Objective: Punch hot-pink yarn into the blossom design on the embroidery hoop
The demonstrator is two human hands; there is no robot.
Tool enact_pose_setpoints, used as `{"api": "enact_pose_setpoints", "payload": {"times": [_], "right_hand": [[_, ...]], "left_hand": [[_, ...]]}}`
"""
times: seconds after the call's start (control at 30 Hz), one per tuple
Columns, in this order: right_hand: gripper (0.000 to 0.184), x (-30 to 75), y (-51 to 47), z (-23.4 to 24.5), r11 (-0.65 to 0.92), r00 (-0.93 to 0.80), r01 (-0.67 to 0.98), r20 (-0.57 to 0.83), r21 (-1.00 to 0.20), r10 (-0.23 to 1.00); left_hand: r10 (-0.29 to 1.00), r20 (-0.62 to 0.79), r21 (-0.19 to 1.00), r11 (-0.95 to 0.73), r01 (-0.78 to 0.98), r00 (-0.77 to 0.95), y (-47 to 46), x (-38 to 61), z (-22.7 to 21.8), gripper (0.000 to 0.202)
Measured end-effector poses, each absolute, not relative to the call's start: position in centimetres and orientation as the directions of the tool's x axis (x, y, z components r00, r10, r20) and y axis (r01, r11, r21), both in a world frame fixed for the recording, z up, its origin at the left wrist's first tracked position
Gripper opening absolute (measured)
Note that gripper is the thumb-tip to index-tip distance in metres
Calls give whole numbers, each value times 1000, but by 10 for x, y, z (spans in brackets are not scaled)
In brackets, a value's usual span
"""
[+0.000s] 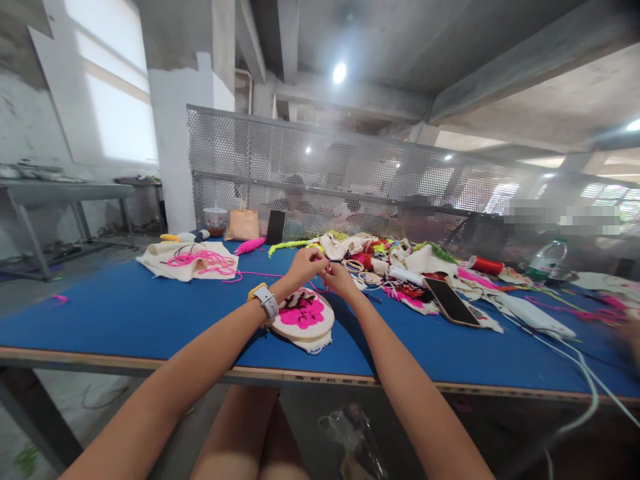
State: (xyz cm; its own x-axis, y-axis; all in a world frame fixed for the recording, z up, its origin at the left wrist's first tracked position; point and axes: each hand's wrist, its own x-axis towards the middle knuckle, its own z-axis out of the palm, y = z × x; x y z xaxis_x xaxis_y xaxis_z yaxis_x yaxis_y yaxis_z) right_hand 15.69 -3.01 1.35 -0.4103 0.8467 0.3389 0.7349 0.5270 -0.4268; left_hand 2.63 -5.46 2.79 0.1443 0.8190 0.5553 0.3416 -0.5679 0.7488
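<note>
My left hand [306,267], with a watch on its wrist, and my right hand [341,279] meet above the table, fingertips pinched together. What lies between the fingers is too small to make out. A strand of pink yarn [260,273] runs from the left, passes behind my left wrist and reappears just below the hands. Under my left forearm and wrist rests a round embroidery hoop [327,327] with white cloth, bearing a bright pink tufted shape [305,313] with dark lines. Its left part is hidden by my arm.
Loose pink yarn [200,260] lies on white cloth at left. A heap of cloth and yarn [400,260] spreads along the back right, beside a phone [453,303], a white power strip [537,317] with cables and a bottle [547,259]. Behind stands a perforated metal screen [220,147].
</note>
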Motion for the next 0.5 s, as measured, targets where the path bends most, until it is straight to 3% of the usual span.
{"api": "enact_pose_setpoints", "payload": {"times": [0.5], "right_hand": [[23, 158, -44, 22, 481, -384, 847, 365, -226, 848]], "left_hand": [[799, 587, 578, -529, 622, 134, -65, 24, 35, 21]]}}
